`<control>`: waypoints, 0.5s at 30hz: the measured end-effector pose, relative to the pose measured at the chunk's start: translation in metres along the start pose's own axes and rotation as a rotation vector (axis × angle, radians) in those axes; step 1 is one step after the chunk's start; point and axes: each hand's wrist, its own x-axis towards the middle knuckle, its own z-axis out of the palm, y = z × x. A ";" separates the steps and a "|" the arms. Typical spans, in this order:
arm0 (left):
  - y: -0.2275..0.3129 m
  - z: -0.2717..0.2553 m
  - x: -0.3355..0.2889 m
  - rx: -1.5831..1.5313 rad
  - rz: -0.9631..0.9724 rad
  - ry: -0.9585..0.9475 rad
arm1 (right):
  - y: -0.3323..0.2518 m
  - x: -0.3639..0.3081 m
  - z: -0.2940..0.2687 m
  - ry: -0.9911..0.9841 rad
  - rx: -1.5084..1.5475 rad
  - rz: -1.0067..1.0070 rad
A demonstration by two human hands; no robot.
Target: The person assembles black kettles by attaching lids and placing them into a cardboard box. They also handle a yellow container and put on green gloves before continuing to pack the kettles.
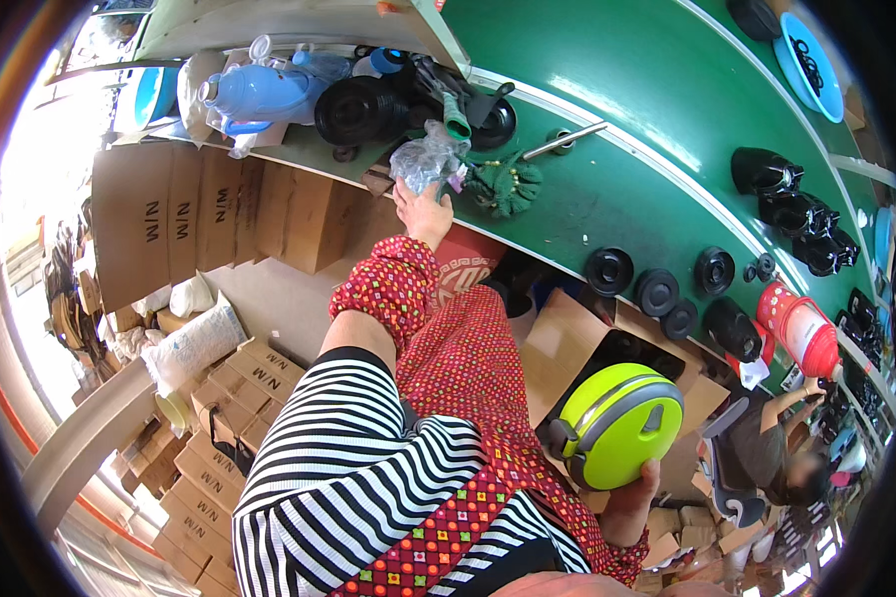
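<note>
The right hand's (627, 505) fingers (650, 476) are curled around the lower rim of a lime container (622, 426), gripping it from below on its right side. The container is off the bench, tilted, beside the person's right thigh and in front of an open carton (565, 343). Its shell looks like hard, glossy plastic: stiff, probably fairly light for its bulk, and likely slippery to dry skin. One hand at the edge leaves the far side unsupported, so it may roll in the grip; the grey band (595, 423) or the dark latch (564, 438) on its left side should give a surer hold.

The left hand's (425, 213) fingers touch the near edge of a clear bag (428, 159) on the bench (577, 214); whether they have closed on it I cannot tell. The bag looks thin, crumpled and very light, apt to slide or crush, and is best pinched at a gathered fold.

Just right of it lies a dark green bundle (505, 187), soft-looking, near a metal rod (565, 140). Farther right sit black lids (657, 293), rigid discs easiest taken by the rim.
</note>
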 end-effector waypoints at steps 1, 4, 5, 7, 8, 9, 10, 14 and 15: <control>-0.002 -0.002 0.003 0.049 0.019 -0.076 | 0.000 0.002 0.002 -0.002 -0.007 -0.007; -0.022 0.006 0.020 0.049 -0.091 -0.147 | -0.008 0.009 0.017 0.008 -0.040 -0.025; -0.027 0.003 0.018 -0.012 -0.113 -0.077 | -0.011 0.012 0.020 0.012 -0.053 -0.029; -0.026 -0.019 0.021 -0.071 0.023 0.131 | -0.009 0.014 0.024 -0.063 -0.082 -0.071; -0.029 -0.032 0.020 -0.081 0.113 0.256 | -0.009 0.015 0.027 -0.101 -0.098 -0.092; -0.040 -0.045 0.017 -0.064 0.244 0.436 | -0.011 0.017 0.031 -0.119 -0.115 -0.091; -0.037 -0.070 0.009 -0.115 0.279 0.430 | -0.012 0.019 0.037 -0.128 -0.132 -0.092; -0.005 -0.177 -0.035 -0.358 0.363 0.343 | -0.023 0.028 0.068 -0.193 -0.174 -0.065; 0.003 -0.198 -0.047 -0.363 0.412 0.303 | -0.027 0.032 0.076 -0.228 -0.184 -0.043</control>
